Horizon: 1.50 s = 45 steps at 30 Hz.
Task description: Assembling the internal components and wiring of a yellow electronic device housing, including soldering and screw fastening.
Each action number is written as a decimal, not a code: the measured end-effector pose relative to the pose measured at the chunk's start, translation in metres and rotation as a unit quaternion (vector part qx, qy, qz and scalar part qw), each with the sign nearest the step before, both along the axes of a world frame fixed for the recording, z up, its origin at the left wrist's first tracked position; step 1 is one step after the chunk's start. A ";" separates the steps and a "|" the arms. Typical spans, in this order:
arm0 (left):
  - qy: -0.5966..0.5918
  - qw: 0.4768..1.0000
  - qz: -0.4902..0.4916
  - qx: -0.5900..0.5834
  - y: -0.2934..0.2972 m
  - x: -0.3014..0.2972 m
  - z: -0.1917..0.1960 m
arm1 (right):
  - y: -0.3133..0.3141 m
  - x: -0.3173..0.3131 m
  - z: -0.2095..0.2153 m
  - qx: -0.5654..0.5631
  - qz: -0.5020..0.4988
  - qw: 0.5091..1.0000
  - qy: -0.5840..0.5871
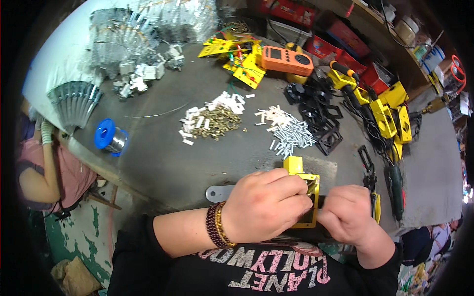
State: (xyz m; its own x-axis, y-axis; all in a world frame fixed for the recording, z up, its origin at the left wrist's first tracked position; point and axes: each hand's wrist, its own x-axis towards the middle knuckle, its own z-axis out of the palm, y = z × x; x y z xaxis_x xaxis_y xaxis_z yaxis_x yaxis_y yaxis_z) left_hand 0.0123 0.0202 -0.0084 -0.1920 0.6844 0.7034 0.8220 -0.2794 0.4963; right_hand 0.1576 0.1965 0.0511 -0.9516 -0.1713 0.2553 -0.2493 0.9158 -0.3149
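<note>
Left hand and right hand close together at a yellow housing on a grey table.
The left, a beaded bracelet at its wrist, covers part of the housing; the right is curled just beside it, and what they grip is hard to make out. Beyond lie silver screws, brass pieces and an orange meter.

Head-worn fisheye, facing down; close view, over workbench

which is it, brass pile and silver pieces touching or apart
Apart. The head view shows a strip of grey tabletop between the brass pile and the silver pieces.
</note>
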 end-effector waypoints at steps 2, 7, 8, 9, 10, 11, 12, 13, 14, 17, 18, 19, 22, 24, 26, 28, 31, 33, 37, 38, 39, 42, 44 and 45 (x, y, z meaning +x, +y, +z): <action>-0.038 0.997 -0.023 -0.058 -0.002 0.001 -0.004 | -0.005 0.000 0.021 -0.285 0.089 0.954 -0.016; -0.048 0.991 0.045 -0.113 -0.033 -0.059 0.016 | -0.028 -0.001 0.052 -0.588 0.445 0.674 -0.031; 0.043 0.979 0.158 -0.123 -0.049 -0.086 0.014 | -0.030 0.003 0.057 -0.592 0.436 0.678 -0.014; 0.075 0.949 0.243 -0.185 -0.061 -0.108 0.027 | -0.029 0.008 0.063 -0.595 0.423 0.683 0.008; 0.184 0.899 0.342 -0.201 -0.086 -0.129 0.024 | -0.027 0.010 0.064 -0.595 0.430 0.679 0.008; 0.220 0.836 0.418 -0.279 -0.112 -0.145 0.026 | -0.026 0.011 0.065 -0.589 0.440 0.677 -0.001; 0.234 0.795 0.451 -0.331 -0.125 -0.151 0.031 | -0.027 0.012 0.063 -0.584 0.443 0.680 -0.007; 0.233 0.759 0.461 -0.396 -0.144 -0.158 0.033 | -0.024 0.011 0.060 -0.587 0.447 0.675 -0.007; 0.251 0.727 0.457 -0.447 -0.155 -0.161 0.038 | -0.020 0.010 0.057 -0.575 0.470 0.670 -0.015; 0.241 0.818 0.404 -0.331 -0.164 -0.165 0.036 | -0.015 0.009 0.052 -0.580 0.465 0.669 -0.014; 0.224 0.872 0.373 -0.226 -0.161 -0.158 0.039 | -0.015 0.012 0.054 -0.595 0.444 0.670 -0.007; 0.225 0.876 0.365 -0.221 -0.153 -0.151 0.048 | -0.012 0.020 0.057 -0.593 0.437 0.676 -0.002; 0.081 0.890 0.352 -0.279 -0.146 -0.134 0.056 | 0.002 0.005 0.060 -0.545 0.523 0.653 -0.056; -0.021 0.907 0.322 -0.271 -0.144 -0.132 0.047 | 0.023 -0.009 0.053 -0.514 0.374 0.771 0.030; -0.146 0.921 0.252 -0.257 -0.147 -0.135 0.044 | 0.051 -0.021 0.042 -0.393 0.037 0.896 0.203; -0.210 0.931 0.212 -0.209 -0.138 -0.136 0.052 | 0.119 -0.066 0.024 -0.400 -0.146 0.884 0.193; -0.260 0.946 0.134 -0.140 -0.107 -0.126 0.085 | 0.186 -0.101 0.001 -0.307 -0.269 0.908 0.092; -0.272 0.946 0.102 -0.141 -0.088 -0.111 0.107 | 0.213 -0.132 -0.020 -0.145 -0.195 0.963 0.114; -0.217 0.956 0.107 -0.168 -0.061 -0.063 0.137 | 0.203 -0.152 -0.022 -0.007 -0.163 0.968 0.192; -0.227 0.962 0.083 -0.124 -0.049 -0.051 0.132 | 0.201 -0.147 -0.019 -0.008 -0.171 0.966 0.195; -0.230 0.956 0.085 -0.160 -0.042 -0.039 0.138 | 0.196 -0.142 -0.013 -0.126 -0.186 0.953 0.206; -0.155 0.966 0.091 -0.186 -0.032 -0.015 0.126 | 0.175 -0.116 -0.004 -0.348 -0.130 0.875 0.309; -0.148 0.970 -0.028 -0.189 -0.035 -0.004 0.113 | 0.138 -0.084 0.012 -0.485 -0.097 0.803 0.333; -0.248 0.943 -0.052 -0.217 -0.036 0.004 0.114 | 0.128 -0.066 0.011 -0.536 -0.103 0.767 0.338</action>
State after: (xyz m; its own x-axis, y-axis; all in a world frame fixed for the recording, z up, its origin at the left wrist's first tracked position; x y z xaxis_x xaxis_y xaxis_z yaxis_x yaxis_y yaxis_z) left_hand 0.0165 -0.0153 0.1057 -0.3400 0.9201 0.1944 0.4374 -0.0283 0.8988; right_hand 0.0911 0.3250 0.0626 -0.5187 0.6179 0.5909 -0.5725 0.2623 -0.7768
